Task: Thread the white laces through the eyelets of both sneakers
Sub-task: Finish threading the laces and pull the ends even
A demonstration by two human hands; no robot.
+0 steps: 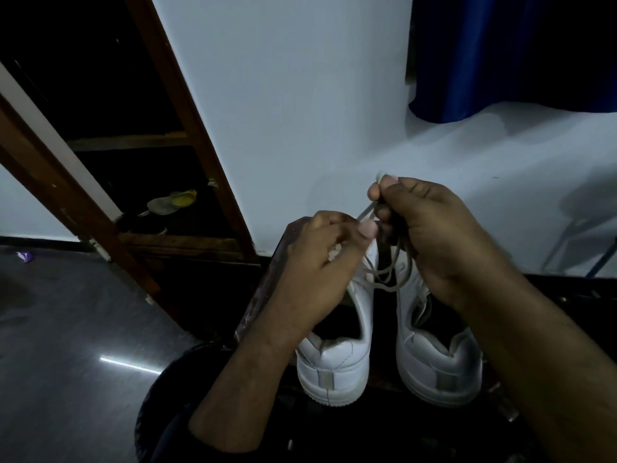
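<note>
Up high, lace (384,279) between hands (367,242)

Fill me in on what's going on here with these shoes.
A person is lacing a pair of white sneakers standing side by side, heels toward the camera. The right hand pinches a white lace and holds it up in loops above the shoes. The left hand works at the left sneaker. The right sneaker stands beside it.

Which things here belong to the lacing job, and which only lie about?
Job: left sneaker, right sneaker, white lace, left hand, right hand.
Lying about: shoes on the wooden shelf, blue curtain.
</note>
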